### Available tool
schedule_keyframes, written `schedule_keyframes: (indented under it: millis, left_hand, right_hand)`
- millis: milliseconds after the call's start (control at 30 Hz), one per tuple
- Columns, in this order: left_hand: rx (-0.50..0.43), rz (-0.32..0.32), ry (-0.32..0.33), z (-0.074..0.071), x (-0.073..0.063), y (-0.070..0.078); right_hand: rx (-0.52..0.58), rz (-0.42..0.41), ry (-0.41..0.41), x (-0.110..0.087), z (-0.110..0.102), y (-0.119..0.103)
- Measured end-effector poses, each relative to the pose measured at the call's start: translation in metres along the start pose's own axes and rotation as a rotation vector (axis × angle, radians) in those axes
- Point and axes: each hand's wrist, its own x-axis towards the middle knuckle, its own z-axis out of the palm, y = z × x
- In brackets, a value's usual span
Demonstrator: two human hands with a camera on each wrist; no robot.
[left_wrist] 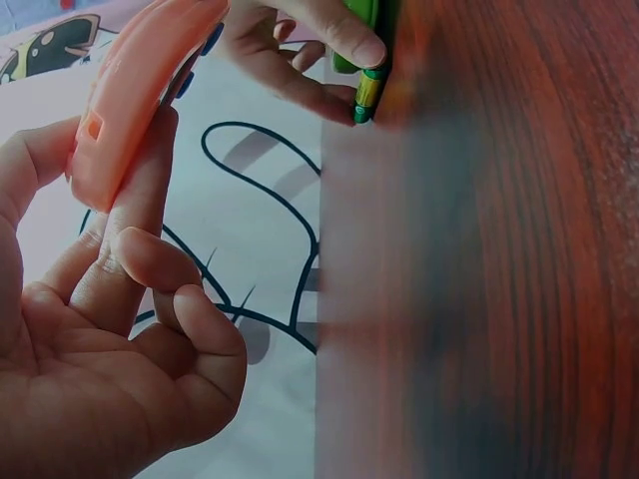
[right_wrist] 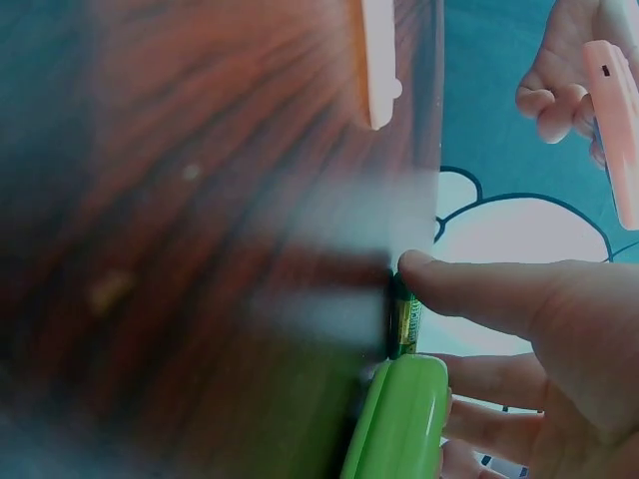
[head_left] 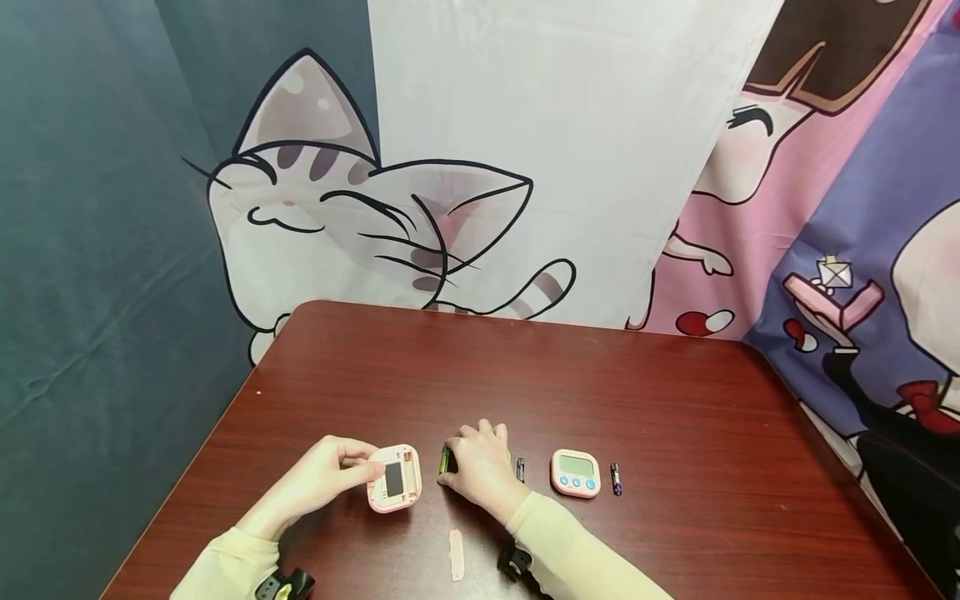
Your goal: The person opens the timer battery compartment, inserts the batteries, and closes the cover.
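My left hand (head_left: 330, 473) grips a pink digital timer (head_left: 395, 479) between thumb and fingers, raised over the table. The timer's back faces me, with its battery slot uncovered along the right side. My right hand (head_left: 482, 467) reaches down to the table, its thumb and a finger pinching a green-and-gold battery (right_wrist: 406, 321) by its ends. Right beside that battery lies a rounded green device (right_wrist: 404, 419), mostly hidden under the right hand in the head view. A small pale pink battery cover (head_left: 456, 554) lies nearer to me, between the two forearms.
Right of my right hand lies a dark battery (head_left: 521, 469). Beyond it, a second pink timer (head_left: 575, 473) lies screen up with blue buttons, then another battery (head_left: 616, 479). The brown table (head_left: 525, 375) ends at a printed curtain (head_left: 480, 100).
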Motion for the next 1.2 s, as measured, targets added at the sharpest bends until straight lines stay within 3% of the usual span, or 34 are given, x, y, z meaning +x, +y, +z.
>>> schedule_keyframes:
  millis: [567, 1200]
  left_hand:
    - [-0.08, -0.001, -0.023, 0.003, 0.001, -0.002]
    - [-0.071, 0.0, -0.022, 0.002, 0.004, -0.002]
  right_hand:
    - [0.042, 0.02, -0.006, -0.001, 0.002, 0.001]
    - [0.11, -0.01, 0.052, -0.009, -0.009, 0.002]
